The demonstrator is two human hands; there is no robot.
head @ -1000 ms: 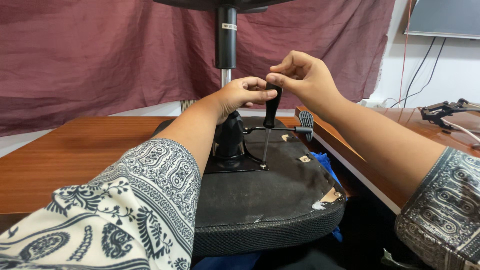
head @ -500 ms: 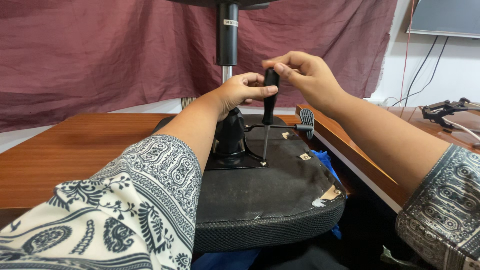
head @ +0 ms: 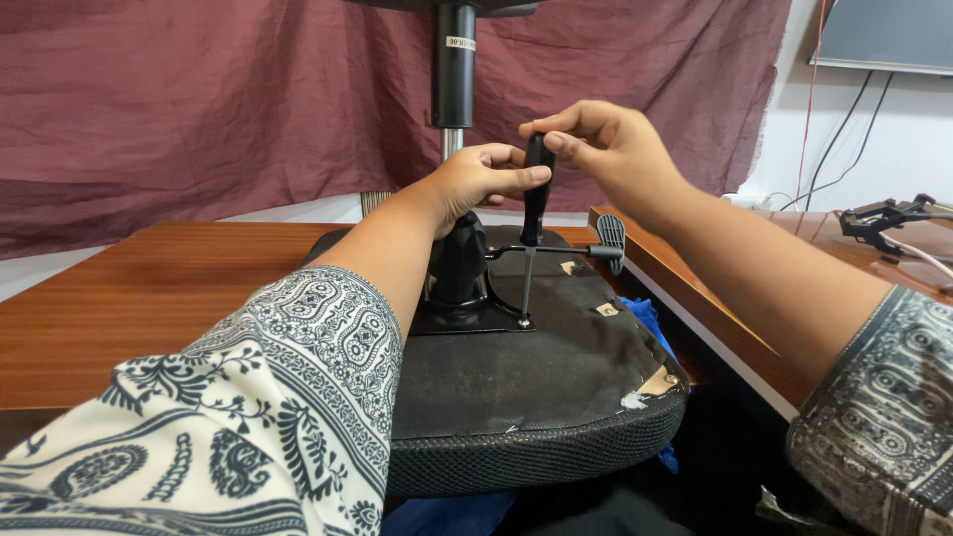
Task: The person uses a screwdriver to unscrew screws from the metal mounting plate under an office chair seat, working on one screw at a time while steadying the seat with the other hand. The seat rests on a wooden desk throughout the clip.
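An upturned office chair seat (head: 536, 387) lies between two wooden tables, its black underside facing up. A black mechanism plate (head: 467, 316) with the gas column (head: 454, 74) rises from it. A black-handled screwdriver (head: 533, 213) stands upright, its tip on a screw at the plate's right front corner. My right hand (head: 606, 149) pinches the top of the handle. My left hand (head: 481, 179) steadies the handle from the left with thumb and fingers. A black lever (head: 596, 248) sticks out to the right of the mechanism.
A wooden table (head: 129, 308) spreads to the left, and another wooden table (head: 695, 288) runs along the right. A maroon curtain (head: 199, 109) hangs behind. Cables and a black clamp (head: 884, 218) lie at far right. Blue cloth (head: 650, 323) shows under the seat.
The screwdriver has gone from tilted to upright, its tip set on the corner screw. My right hand shifted to the top of the handle; my left hand stayed beside it.
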